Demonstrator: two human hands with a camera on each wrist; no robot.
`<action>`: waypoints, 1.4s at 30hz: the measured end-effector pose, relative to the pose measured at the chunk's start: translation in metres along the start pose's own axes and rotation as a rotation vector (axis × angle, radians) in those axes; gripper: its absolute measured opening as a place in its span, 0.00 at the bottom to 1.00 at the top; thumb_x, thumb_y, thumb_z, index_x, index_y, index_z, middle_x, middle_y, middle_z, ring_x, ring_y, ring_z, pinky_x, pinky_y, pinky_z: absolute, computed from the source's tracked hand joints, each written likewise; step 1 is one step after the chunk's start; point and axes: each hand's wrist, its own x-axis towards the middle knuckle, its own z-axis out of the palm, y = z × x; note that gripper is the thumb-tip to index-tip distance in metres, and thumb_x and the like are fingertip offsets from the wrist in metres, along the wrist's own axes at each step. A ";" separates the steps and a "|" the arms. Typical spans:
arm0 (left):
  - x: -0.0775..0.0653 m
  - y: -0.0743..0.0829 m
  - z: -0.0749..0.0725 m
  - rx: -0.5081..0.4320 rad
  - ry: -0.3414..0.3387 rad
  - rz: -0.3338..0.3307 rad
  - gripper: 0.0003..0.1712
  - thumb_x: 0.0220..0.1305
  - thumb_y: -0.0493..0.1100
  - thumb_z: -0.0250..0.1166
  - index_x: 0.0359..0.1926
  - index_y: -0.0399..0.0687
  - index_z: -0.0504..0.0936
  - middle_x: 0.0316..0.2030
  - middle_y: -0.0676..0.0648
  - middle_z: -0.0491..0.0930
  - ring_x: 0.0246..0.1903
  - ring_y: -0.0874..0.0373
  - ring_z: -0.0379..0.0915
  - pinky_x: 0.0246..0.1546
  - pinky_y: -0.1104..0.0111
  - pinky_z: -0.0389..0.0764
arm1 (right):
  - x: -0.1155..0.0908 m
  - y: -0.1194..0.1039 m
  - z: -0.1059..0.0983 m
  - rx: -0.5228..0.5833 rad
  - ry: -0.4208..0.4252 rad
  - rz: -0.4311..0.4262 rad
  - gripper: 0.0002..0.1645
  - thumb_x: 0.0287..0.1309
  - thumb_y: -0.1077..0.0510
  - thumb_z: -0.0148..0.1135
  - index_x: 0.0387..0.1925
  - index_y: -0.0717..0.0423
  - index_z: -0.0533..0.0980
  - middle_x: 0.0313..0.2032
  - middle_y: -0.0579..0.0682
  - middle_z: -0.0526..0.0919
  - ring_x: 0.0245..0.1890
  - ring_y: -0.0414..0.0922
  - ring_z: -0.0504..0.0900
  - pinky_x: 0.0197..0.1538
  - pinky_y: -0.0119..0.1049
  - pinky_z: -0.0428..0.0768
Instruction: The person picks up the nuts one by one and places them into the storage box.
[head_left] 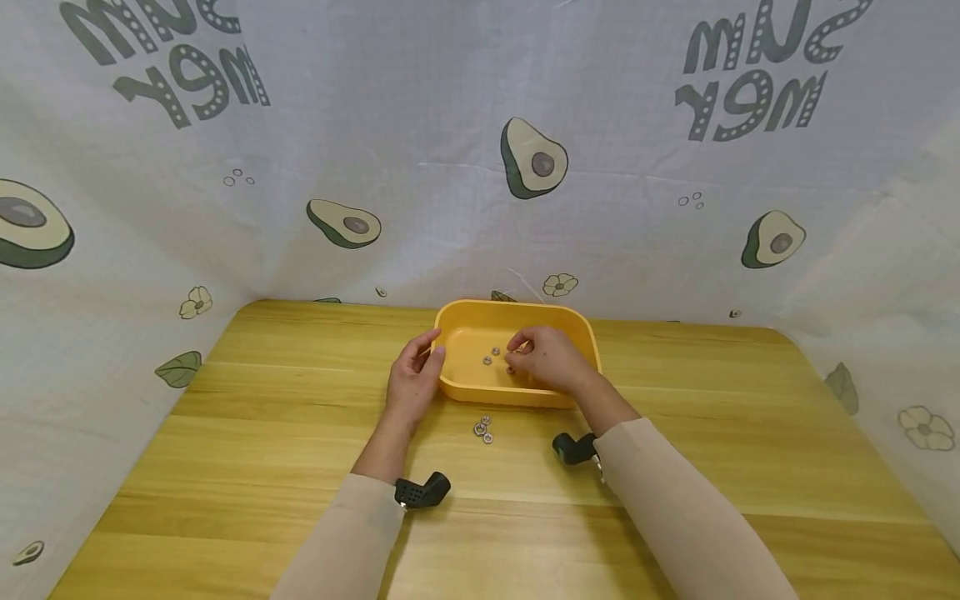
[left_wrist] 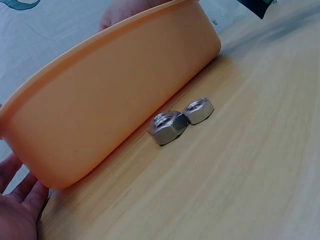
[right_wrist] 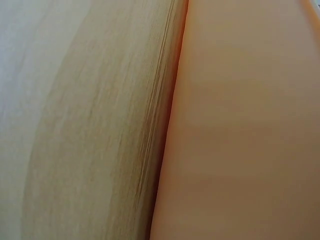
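Note:
A yellow plastic tray (head_left: 465,392) stands near the table's far edge, with several small metal nuts (head_left: 487,360) on its floor. My left hand (head_left: 412,385) rests at the tray's left side, its fingers loosely bent and touching the wall near the rim. Inside the tray is my right hand (head_left: 553,358), its thumb and forefinger low over the nuts; whether it pinches one is hidden. Three hex nuts (head_left: 480,429) lie close together on the table in front of the tray. In the left wrist view, a larger nut (left_wrist: 169,128) touches a smaller nut (left_wrist: 199,111).
The tray stands on a wood-grain table (head_left: 247,433). Behind and beside it hangs a white cloth (head_left: 450,100) printed with avocados. The right wrist view holds only the tabletop (right_wrist: 75,125) and the tray's outer wall (right_wrist: 240,125).

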 end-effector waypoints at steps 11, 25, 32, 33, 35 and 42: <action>0.000 0.001 0.003 -0.010 0.001 -0.005 0.23 0.74 0.46 0.61 0.67 0.50 0.77 0.71 0.46 0.70 0.71 0.47 0.67 0.71 0.53 0.72 | -0.006 -0.004 -0.004 0.040 0.029 0.004 0.13 0.64 0.52 0.68 0.46 0.54 0.82 0.30 0.50 0.82 0.27 0.44 0.75 0.30 0.32 0.73; 0.000 0.001 0.004 0.003 0.005 -0.008 0.22 0.75 0.47 0.60 0.66 0.51 0.78 0.71 0.45 0.70 0.71 0.46 0.67 0.71 0.52 0.72 | -0.040 -0.026 -0.002 0.152 0.049 -0.093 0.11 0.62 0.54 0.71 0.44 0.53 0.84 0.27 0.49 0.81 0.22 0.44 0.70 0.24 0.30 0.68; -0.001 0.001 0.003 0.002 0.009 0.000 0.22 0.75 0.46 0.60 0.66 0.50 0.78 0.71 0.46 0.71 0.71 0.47 0.67 0.71 0.53 0.72 | -0.061 -0.032 0.004 0.181 0.037 -0.104 0.10 0.60 0.55 0.72 0.42 0.51 0.84 0.26 0.48 0.80 0.23 0.44 0.71 0.25 0.30 0.70; -0.001 0.001 0.003 0.004 0.010 -0.001 0.22 0.75 0.46 0.60 0.66 0.50 0.78 0.71 0.45 0.71 0.71 0.46 0.67 0.71 0.53 0.72 | -0.064 -0.033 0.005 0.183 0.034 -0.105 0.09 0.60 0.55 0.73 0.42 0.51 0.84 0.26 0.48 0.80 0.23 0.44 0.71 0.25 0.30 0.70; -0.001 0.002 0.003 0.005 0.010 0.001 0.22 0.75 0.45 0.60 0.66 0.50 0.78 0.70 0.45 0.72 0.72 0.46 0.67 0.71 0.53 0.72 | -0.069 -0.033 0.008 0.179 0.026 -0.112 0.09 0.60 0.55 0.73 0.41 0.52 0.84 0.26 0.48 0.79 0.24 0.43 0.72 0.26 0.29 0.70; -0.002 0.002 0.002 0.004 0.004 -0.007 0.22 0.75 0.46 0.60 0.66 0.51 0.78 0.70 0.46 0.72 0.72 0.48 0.67 0.71 0.54 0.72 | -0.081 -0.029 0.023 0.165 -0.022 -0.129 0.06 0.60 0.57 0.73 0.38 0.53 0.84 0.26 0.46 0.79 0.24 0.41 0.72 0.25 0.27 0.69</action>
